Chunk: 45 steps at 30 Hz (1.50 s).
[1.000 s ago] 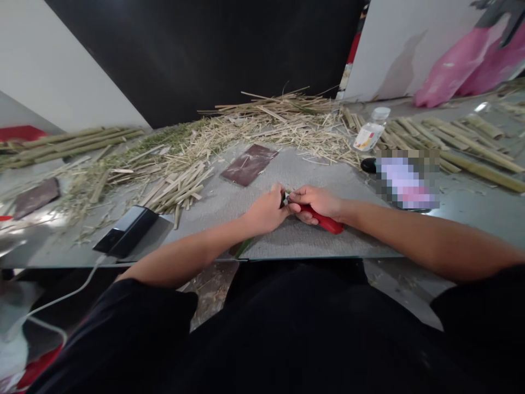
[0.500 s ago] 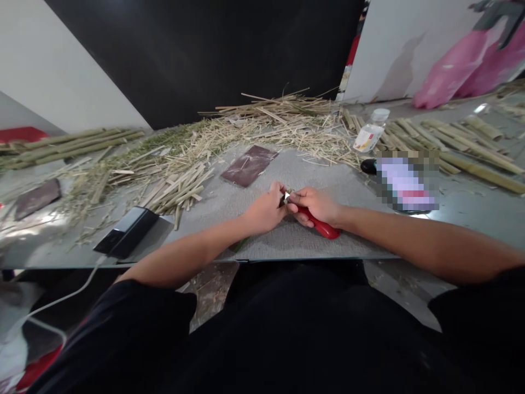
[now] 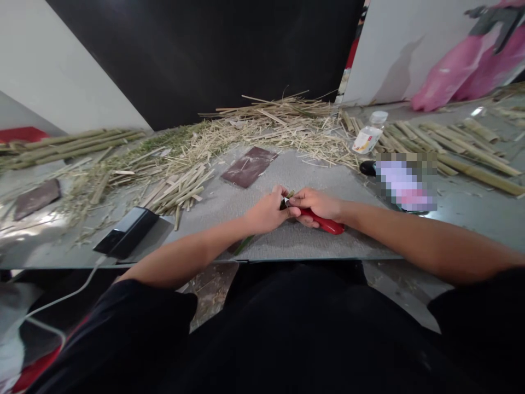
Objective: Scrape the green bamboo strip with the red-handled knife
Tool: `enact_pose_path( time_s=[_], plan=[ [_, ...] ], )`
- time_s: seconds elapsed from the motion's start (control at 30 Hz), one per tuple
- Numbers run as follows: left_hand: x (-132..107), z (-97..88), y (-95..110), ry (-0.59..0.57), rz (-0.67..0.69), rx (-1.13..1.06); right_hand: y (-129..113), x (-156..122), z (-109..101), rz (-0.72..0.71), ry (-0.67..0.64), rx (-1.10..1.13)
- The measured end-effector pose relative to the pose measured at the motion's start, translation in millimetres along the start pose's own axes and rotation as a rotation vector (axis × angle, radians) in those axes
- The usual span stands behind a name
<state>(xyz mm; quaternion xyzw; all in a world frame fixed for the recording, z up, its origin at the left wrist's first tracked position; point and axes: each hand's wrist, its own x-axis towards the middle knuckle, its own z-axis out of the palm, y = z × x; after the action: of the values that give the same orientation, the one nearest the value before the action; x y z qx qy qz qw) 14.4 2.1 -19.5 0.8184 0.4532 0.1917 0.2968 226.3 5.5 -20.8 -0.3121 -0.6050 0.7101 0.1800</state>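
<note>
My right hand point(image 3: 318, 203) is closed round a red-handled knife point(image 3: 328, 225), its blade tip showing between my two hands. My left hand point(image 3: 266, 210) is closed on a thin green bamboo strip point(image 3: 245, 244), which runs under the hand toward the table's near edge. A short end of the strip pokes out above the blade. Both hands meet over a grey mat point(image 3: 229, 200) in front of me.
Split bamboo strips and shavings point(image 3: 246, 128) lie heaped across the back of the table. Whole bamboo stalks point(image 3: 463, 145) lie at the right and far left. A dark red slab point(image 3: 248, 164), a small bottle point(image 3: 368, 134) and a black power bank point(image 3: 126, 232) with a white cable are nearby.
The hands stay together with small shifts. The red handle dipped slightly and came back up, and more of the green strip shows below my left hand.
</note>
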Motion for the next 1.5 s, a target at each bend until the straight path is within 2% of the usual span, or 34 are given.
enact_pose_path(
  time_s=[0.23, 0.43, 0.5, 0.63, 0.7, 0.87, 1.03, 1.13, 1.27, 1.37, 1.43, 1.5],
  plan=[
    [2.8, 0.2, -5.6, -0.006, 0.041, -0.068, 7.1, 4.1, 5.8, -0.04, 0.056, 0.056],
    [8.1, 0.6, -10.7, 0.009, 0.004, -0.05, 14.1, 11.0, 14.1, -0.101, 0.234, 0.135],
    [8.4, 0.0, -10.6, 0.015, 0.018, -0.055, 12.5, 9.9, 12.5, -0.099, 0.208, 0.12],
    [5.9, -0.7, -8.2, -0.006, 0.057, -0.069, 5.5, 3.7, 8.3, -0.033, 0.041, 0.056],
    [4.8, -0.2, -7.3, -0.017, 0.04, -0.062, 2.9, 2.0, 9.0, -0.017, 0.028, 0.058],
    [6.4, 1.5, -9.1, 0.009, 0.021, -0.055, 2.2, 6.5, 8.6, -0.03, 0.138, 0.091],
    [8.6, -2.0, -8.8, 0.047, -0.019, 0.002, 3.6, 12.0, -9.5, -0.11, 0.428, 0.085],
    [9.3, -3.6, -7.9, 0.087, -0.037, -0.029, 3.9, 12.1, -10.8, -0.153, 0.468, 0.036],
    [10.6, -4.4, -7.7, 0.133, -0.056, -0.153, -5.7, -1.3, 14.8, -0.267, 0.455, -0.099],
    [10.7, -7.7, -6.7, 0.118, -0.028, -0.286, -26.6, -28.8, 51.9, -0.331, 0.328, -0.084],
    [10.3, -11.0, -5.4, 0.147, 0.006, -0.306, -45.6, -51.5, 80.5, -0.364, 0.237, -0.017],
    [10.0, -13.6, -3.9, 0.153, -0.021, -0.314, -64.6, -71.3, 106.4, -0.414, 0.134, 0.033]
  ],
)
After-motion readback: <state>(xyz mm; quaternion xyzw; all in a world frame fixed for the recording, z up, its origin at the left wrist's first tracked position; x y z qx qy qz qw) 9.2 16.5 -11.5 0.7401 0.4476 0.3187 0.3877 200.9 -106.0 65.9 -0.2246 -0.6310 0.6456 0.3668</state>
